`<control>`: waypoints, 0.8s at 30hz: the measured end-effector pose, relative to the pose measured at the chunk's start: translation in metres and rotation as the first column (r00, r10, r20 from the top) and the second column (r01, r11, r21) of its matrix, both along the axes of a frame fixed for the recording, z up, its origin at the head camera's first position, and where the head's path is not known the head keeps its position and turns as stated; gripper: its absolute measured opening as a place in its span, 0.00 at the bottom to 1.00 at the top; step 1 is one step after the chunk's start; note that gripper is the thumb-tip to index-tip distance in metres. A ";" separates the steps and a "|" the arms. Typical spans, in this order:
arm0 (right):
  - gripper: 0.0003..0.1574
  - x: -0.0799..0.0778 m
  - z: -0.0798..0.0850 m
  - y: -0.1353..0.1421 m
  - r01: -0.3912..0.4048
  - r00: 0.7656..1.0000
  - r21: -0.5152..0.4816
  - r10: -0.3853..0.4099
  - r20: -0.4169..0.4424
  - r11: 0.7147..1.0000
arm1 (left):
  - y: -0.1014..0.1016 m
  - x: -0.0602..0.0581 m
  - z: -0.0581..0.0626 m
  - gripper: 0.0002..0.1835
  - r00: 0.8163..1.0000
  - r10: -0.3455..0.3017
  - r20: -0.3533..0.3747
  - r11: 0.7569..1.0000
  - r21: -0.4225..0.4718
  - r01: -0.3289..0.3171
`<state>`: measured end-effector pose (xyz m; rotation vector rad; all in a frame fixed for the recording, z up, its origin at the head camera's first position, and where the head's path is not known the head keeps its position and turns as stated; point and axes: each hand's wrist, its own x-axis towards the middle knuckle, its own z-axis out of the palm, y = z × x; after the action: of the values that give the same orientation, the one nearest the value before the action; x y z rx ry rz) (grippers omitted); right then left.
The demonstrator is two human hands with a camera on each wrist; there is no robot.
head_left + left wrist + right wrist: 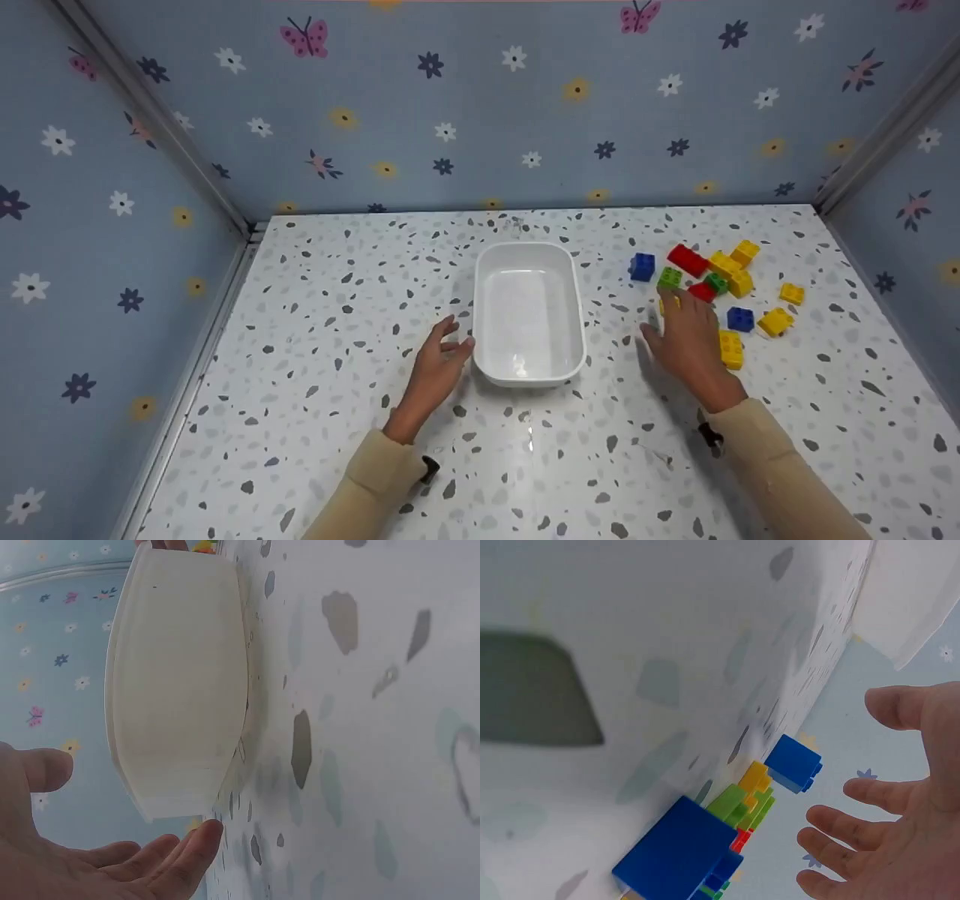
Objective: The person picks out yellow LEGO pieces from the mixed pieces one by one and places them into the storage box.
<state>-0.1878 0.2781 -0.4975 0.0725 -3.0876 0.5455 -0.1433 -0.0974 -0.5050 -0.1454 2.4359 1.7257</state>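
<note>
A white plastic tub [525, 322] stands on the speckled table. Beside its left wall is my left hand [435, 367], fingers loosely spread and holding nothing; the left wrist view shows a gap between the fingers and the tub [176, 675]. Over the near left part of a group of toy building bricks hovers my right hand [686, 341], with its fingers extended and nothing gripped. Under it, in the right wrist view, lies a large blue brick [676, 851], with a light green brick [724, 802] and another blue brick [793, 763] beyond. The hand partly covers a yellow brick in the head view.
Around the right hand lie a blue brick [642, 267], red brick [688, 260], yellow brick [730, 350], a second blue brick [740, 319] and several more yellow and green ones. A patterned blue wall [480, 105] borders the table's back, with side panels left and right.
</note>
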 end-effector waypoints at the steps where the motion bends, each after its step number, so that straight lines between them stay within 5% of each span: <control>1: 0.46 -0.001 0.000 0.002 0.003 1.000 -0.011 -0.003 0.006 1.000 | 0.001 0.001 0.000 0.36 1.000 0.006 -0.003 1.000 0.002 -0.006; 13: 0.34 -0.006 0.001 0.020 -0.010 0.999 -0.017 0.009 -0.036 1.000 | 0.008 0.006 -0.004 0.35 0.998 0.021 -0.063 0.999 0.044 -0.018; 24: 0.34 -0.024 0.009 0.024 0.025 0.995 0.080 -0.032 0.089 0.996 | 0.016 0.008 -0.004 0.32 0.996 0.054 -0.074 0.999 0.002 -0.054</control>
<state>-0.2118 0.3023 -0.4883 0.0042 -3.1925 0.4380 -0.1350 -0.0814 -0.5091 -0.1511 2.5068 1.7847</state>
